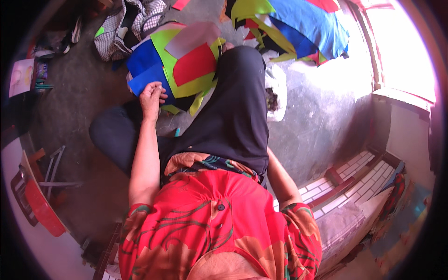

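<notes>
My left hand (153, 97) is at the near left side of a pile of coloured cloth pieces, in front of my bent left knee. Its curled fingers close on the edge of a bright blue cloth piece (145, 78). Under and around it lies the multicoloured pile (161, 44) of blue, lime green, black and pink pieces. A red cloth piece (191, 65) and a greyish-pink cloth piece (193, 39) lie on top. My right forearm (283, 179) reaches down beside my right thigh, and the leg hides my right hand.
A second heap of blue, lime and red cloth (298, 28) lies at the far right. Beyond my right knee sits a white plastic bag (277, 95). A checked cloth bag (112, 35) lies at the far left. A red chair-like object (42, 205) stands at the left.
</notes>
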Demonstrator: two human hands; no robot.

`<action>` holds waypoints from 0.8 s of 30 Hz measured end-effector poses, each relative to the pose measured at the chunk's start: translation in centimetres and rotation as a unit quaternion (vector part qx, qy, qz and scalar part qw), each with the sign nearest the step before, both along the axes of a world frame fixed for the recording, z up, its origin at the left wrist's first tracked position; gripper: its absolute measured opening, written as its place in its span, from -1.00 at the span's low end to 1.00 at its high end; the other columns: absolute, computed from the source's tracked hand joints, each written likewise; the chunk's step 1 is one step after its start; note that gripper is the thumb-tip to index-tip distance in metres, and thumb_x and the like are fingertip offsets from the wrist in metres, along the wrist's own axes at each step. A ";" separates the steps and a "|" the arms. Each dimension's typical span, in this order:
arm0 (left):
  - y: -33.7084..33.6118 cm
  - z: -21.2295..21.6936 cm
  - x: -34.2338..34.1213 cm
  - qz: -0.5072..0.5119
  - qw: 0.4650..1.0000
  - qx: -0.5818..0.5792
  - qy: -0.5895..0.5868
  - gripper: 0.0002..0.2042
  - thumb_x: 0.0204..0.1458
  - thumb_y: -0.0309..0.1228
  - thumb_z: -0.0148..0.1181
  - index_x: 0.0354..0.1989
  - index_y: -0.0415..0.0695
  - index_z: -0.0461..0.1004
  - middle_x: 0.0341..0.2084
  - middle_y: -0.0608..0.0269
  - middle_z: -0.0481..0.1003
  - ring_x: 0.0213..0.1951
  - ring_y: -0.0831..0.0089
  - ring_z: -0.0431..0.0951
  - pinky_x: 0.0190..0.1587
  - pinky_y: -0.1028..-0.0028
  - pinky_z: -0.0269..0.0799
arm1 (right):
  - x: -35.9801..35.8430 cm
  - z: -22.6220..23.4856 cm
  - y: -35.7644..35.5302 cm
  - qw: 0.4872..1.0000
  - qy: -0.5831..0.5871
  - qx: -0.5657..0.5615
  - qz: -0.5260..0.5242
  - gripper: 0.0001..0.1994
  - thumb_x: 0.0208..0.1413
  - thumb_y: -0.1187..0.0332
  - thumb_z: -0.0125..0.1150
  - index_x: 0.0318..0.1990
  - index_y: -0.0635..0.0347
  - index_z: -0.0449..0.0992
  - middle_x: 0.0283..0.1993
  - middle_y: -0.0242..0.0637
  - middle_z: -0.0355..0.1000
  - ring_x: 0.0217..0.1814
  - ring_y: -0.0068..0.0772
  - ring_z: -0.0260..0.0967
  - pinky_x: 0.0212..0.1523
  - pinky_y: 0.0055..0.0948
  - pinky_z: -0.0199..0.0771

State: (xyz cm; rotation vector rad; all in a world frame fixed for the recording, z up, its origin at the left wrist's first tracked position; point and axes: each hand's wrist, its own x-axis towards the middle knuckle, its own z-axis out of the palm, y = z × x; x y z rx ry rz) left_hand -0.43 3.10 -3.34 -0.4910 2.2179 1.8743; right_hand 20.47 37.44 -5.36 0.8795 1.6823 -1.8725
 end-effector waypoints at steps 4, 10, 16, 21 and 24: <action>0.1 0.3 0.0 -0.008 1.000 0.001 0.002 -0.86 0.12 -0.44 0.07 -0.18 -0.18 0.46 -0.46 0.28 0.52 -0.54 0.59 0.51 -0.56 0.63 0.37 | -1.0 1.8 -0.3 0.997 -0.007 -0.074 -0.028 -0.44 0.20 0.03 0.05 0.21 0.24 0.24 0.15 -0.32 0.31 0.08 -0.45 0.32 0.11 -0.42 0.33; 0.3 0.5 0.0 0.009 1.000 0.006 0.007 -0.85 0.11 -0.44 0.08 -0.19 -0.18 0.46 -0.48 0.28 0.53 -0.55 0.60 0.51 -0.57 0.63 0.36 | -8.4 11.0 1.2 0.976 0.159 -0.113 -0.095 -0.40 0.30 -0.03 -0.24 0.34 0.18 0.04 0.37 -0.25 0.04 0.35 -0.34 0.04 0.30 -0.39 0.05; 0.3 0.3 0.2 -0.002 1.000 0.002 0.006 -0.86 0.13 -0.43 0.06 -0.18 -0.16 0.46 -0.47 0.29 0.52 -0.54 0.60 0.50 -0.55 0.63 0.37 | -7.7 12.3 -0.4 0.972 0.217 0.075 0.046 -0.30 0.27 -0.01 -0.20 0.39 0.25 -0.19 0.45 -0.09 -0.21 0.51 -0.24 -0.36 0.42 -0.38 -0.41; 0.4 0.5 0.0 0.012 1.000 -0.009 -0.001 -0.87 0.12 -0.43 0.07 -0.20 -0.16 0.47 -0.49 0.30 0.52 -0.57 0.61 0.50 -0.59 0.64 0.36 | -10.3 14.8 -2.1 0.871 0.271 0.373 0.173 -0.14 0.11 0.04 0.14 0.39 0.20 -0.24 0.43 0.12 -0.30 0.47 0.12 -0.30 0.37 -0.15 -0.14; 0.5 0.4 0.0 0.014 1.000 -0.009 0.002 -0.87 0.11 -0.43 0.08 -0.21 -0.15 0.48 -0.50 0.31 0.53 -0.57 0.62 0.51 -0.59 0.63 0.38 | -13.2 17.5 -2.1 0.807 0.247 0.488 0.222 -0.13 0.04 -0.04 0.19 0.38 0.09 -0.14 0.42 0.15 -0.27 0.31 0.26 0.06 0.16 -0.05 0.26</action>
